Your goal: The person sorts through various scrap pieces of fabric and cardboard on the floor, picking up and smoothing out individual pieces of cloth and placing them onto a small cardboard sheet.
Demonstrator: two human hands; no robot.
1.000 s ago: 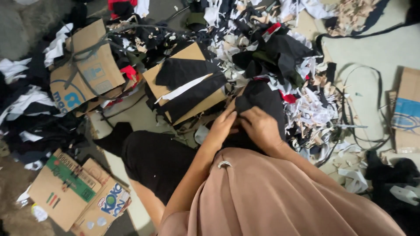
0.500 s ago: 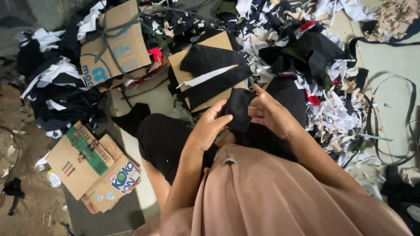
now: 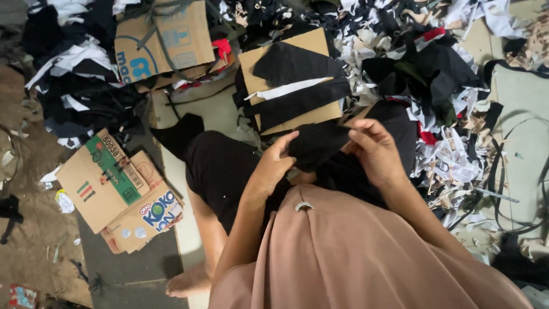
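Black cloth piece (image 3: 317,146), brown cardboard sheet (image 3: 311,46), dusty-pink garment (image 3: 366,257).

Bare dirt floor (image 3: 28,252) seen at left, littered with small debris. Pale mat (image 3: 517,103) spread at right. Heap of black, white and red fabric scraps (image 3: 434,63) piled across top and right. Flattened cardboard boxes (image 3: 114,189) laid at left, another cardboard box (image 3: 166,37) set at upper left. Cardboard sheet (image 3: 297,80) placed at centre, draped with dark cloth strips. Even, soft light throughout.
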